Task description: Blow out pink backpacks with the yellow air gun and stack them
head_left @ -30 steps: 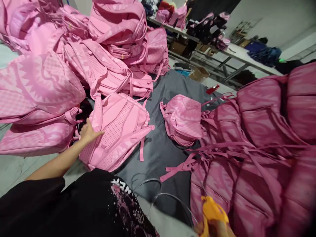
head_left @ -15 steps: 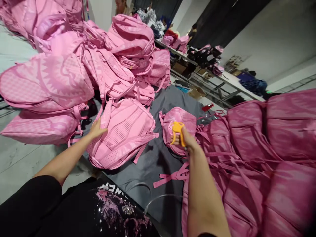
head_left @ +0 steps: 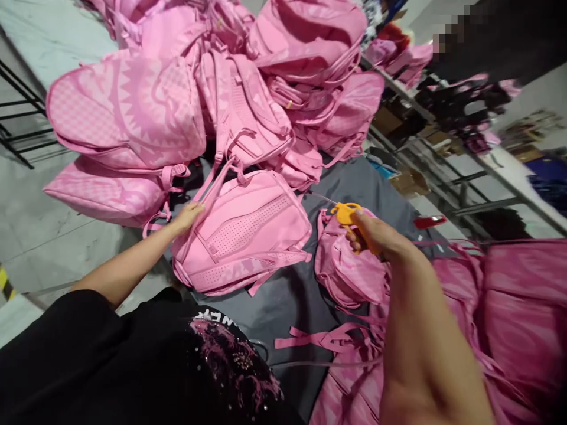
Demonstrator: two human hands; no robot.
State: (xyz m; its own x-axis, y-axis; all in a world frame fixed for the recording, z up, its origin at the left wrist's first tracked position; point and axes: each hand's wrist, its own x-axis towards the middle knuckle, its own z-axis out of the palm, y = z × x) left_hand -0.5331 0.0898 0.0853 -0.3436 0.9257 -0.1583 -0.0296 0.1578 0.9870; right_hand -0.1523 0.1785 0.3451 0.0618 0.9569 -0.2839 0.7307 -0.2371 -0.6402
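Observation:
A pink backpack [head_left: 252,221] lies on the dark grey cover with its padded back panel facing up. My left hand [head_left: 188,217] is closed on one of its shoulder straps, at the bag's left side. To the right, my right hand [head_left: 376,232] grips a yellow air blow gun [head_left: 345,213], its thin nozzle pointing left toward the backpack. Beneath that hand sits a smaller pink bag [head_left: 343,268], partly covered by the hand and forearm. A clear hose [head_left: 328,364] runs across the cover near my body.
Several pink backpacks are heaped at the upper left, among them one with a checked pattern [head_left: 88,112]. More pink backpacks [head_left: 527,307] stand packed along the right. Behind, a metal-framed table [head_left: 469,177] holds piled goods. A red object [head_left: 429,222] lies near the cover's far edge.
The view has swung, so the bags on the left appear further right. The blow gun has turned and its nozzle now points left. My left hand stays at the backpack's strap.

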